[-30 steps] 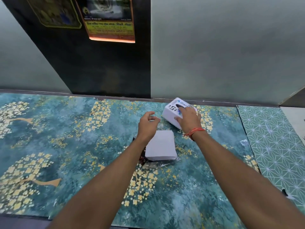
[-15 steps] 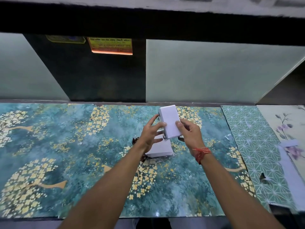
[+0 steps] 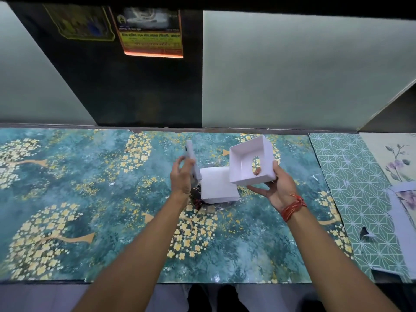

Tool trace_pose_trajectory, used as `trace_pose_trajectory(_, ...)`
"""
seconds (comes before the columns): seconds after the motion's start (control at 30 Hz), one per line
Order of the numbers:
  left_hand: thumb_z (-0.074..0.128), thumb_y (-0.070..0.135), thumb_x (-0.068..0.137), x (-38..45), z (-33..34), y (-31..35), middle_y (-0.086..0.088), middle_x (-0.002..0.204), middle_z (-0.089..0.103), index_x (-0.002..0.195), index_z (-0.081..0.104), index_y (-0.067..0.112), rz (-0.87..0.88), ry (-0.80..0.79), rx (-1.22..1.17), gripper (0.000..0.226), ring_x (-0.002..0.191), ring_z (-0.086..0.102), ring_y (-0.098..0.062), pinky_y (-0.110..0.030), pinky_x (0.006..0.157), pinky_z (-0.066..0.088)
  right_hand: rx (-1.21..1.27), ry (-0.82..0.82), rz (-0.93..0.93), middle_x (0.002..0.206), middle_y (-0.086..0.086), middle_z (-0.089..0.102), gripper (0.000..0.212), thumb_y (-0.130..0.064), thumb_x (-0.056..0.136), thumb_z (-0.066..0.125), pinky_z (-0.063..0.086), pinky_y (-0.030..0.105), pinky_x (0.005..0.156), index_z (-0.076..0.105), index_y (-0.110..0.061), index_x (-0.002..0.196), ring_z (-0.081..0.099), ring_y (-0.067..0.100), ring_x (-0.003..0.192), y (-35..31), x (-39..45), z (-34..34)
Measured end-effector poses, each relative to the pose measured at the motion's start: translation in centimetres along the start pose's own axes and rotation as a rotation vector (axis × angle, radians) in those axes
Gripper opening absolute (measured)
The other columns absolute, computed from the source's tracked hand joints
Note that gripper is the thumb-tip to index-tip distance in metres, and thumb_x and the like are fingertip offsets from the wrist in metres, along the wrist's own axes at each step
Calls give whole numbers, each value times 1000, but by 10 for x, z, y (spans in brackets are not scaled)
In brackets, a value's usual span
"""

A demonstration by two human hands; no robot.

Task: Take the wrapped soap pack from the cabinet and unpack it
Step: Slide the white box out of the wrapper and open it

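Note:
My right hand [image 3: 275, 188] holds an open white box half [image 3: 251, 162] above the counter, its hollow side facing me and an oval hole in its bottom. My left hand [image 3: 181, 176] grips the other flat white piece of the box [image 3: 193, 161], held upright on edge. Between my hands a plain white box [image 3: 217, 184] lies on the counter on top of crumpled clear wrapping [image 3: 202, 204].
The counter [image 3: 90, 199] is covered with a teal sheet printed with yellow trees. Green patterned and floral sheets [image 3: 360, 188] lie at the right. Frosted sliding panels [image 3: 281, 70] and a dark opening with posters [image 3: 148, 34] stand behind.
The white box, first picked up off the counter by my right hand and then held by both hands, has been pulled apart: one half in each hand.

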State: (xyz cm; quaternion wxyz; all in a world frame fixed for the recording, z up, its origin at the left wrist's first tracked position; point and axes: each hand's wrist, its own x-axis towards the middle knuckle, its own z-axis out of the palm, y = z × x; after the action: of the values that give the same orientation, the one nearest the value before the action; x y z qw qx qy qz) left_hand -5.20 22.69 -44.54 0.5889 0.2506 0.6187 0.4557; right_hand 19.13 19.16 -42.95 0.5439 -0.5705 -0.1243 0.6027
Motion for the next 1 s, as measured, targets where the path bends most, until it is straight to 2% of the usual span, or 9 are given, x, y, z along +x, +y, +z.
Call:
trace_pose_trajectory(0.07, 70, 60, 64, 6, -10, -13, -14, 132, 51, 135, 46, 31, 2, 226, 350, 81, 107, 60, -33, -38, 77, 57, 54, 23, 59, 89, 12, 64, 30, -36, 99, 47, 58, 60, 71, 65, -13, 104, 61, 28, 95, 5, 7, -9)
trace_pose_trajectory(0.17, 73, 63, 68, 5, -17, -35, -11, 145, 35, 141, 40, 32, -65, 407, 766, 85, 129, 39, -38, -49, 101, 38, 69, 39, 113, 100, 13, 66, 31, -37, 99, 46, 58, 60, 71, 65, -14, 110, 60, 30, 102, 13, 16, -19)
trace_pose_trajectory(0.47, 72, 69, 66, 13, -17, -63, -21, 155, 21, 145, 31, 24, -131, 395, 1006, 100, 138, 25, -46, -58, 110, 26, 78, 37, 214, 91, 11, 68, 31, -36, 99, 44, 58, 62, 67, 68, -16, 98, 63, 27, 89, 31, 27, -40)
trace_pose_trajectory(0.57, 69, 60, 77, 7, -10, -61, -19, 158, 17, 144, 36, 19, -7, 454, 1043, 85, 144, 17, -43, -60, 116, 20, 83, 68, 265, 100, 13, 67, 32, -36, 99, 43, 57, 63, 66, 68, -15, 98, 62, 30, 95, 42, 27, -48)
trace_pose_trajectory(0.63, 64, 48, 86, -2, 3, -56, -16, 154, 28, 139, 45, 17, 226, 457, 1002, 65, 142, 23, -36, -53, 116, 26, 79, 91, 268, 102, 14, 67, 30, -36, 98, 45, 57, 63, 68, 68, -16, 96, 62, 33, 97, 47, 26, -56)
trace_pose_trajectory(0.7, 60, 42, 90, -6, 19, -51, -14, 147, 40, 137, 49, 14, 361, 315, 998, 56, 136, 33, -32, -46, 111, 33, 108, 105, 265, 98, 14, 67, 27, -33, 97, 46, 56, 64, 68, 67, -16, 94, 62, 33, 94, 50, 26, -65)
trace_pose_trajectory(0.73, 60, 42, 90, -5, 27, -49, -14, 145, 42, 139, 47, 11, 333, 230, 1017, 59, 134, 35, -32, -44, 109, 35, 122, 111, 261, 91, 13, 68, 26, -31, 97, 46, 55, 65, 68, 66, -17, 92, 63, 32, 89, 50, 26, -69)
trace_pose_trajectory(0.87, 64, 41, 85, 10, 51, -45, -17, 136, 52, 134, 45, 1, -79, 75, 1082, 66, 127, 43, -37, -42, 90, 44, 118, 137, 260, 56, 7, 66, 23, -24, 95, 44, 56, 62, 71, 64, -18, 85, 60, 24, 65, 52, 32, -84)
trace_pose_trajectory(1.0, 68, 33, 82, 17, 66, -45, -13, 130, 56, 125, 51, 5, -199, 95, 1156, 55, 125, 43, -33, -40, 80, 42, 118, 160, 270, 72, 13, 67, 22, -23, 93, 48, 57, 63, 63, 67, -17, 85, 60, 32, 82, 54, 35, -87)
